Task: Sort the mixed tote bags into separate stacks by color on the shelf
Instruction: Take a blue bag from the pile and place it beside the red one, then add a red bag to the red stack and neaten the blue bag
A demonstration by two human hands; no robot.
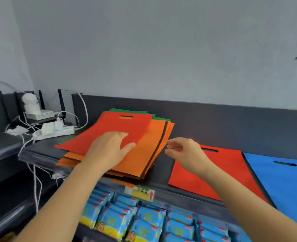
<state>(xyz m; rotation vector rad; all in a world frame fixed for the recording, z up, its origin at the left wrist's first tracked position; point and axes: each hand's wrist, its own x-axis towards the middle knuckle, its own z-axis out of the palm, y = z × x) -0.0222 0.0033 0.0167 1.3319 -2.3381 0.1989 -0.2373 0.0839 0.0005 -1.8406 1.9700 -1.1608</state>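
Red bag [109, 126] lies under flat left hand [109, 149]; loosely curled right hand [186, 152] hovers empty.

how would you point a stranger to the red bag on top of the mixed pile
Look along the dark shelf below the grey wall to the untidy pile of bags. The red bag lies on top, under the left hand. Unlike the lone red bag further right, it rests on orange bags.
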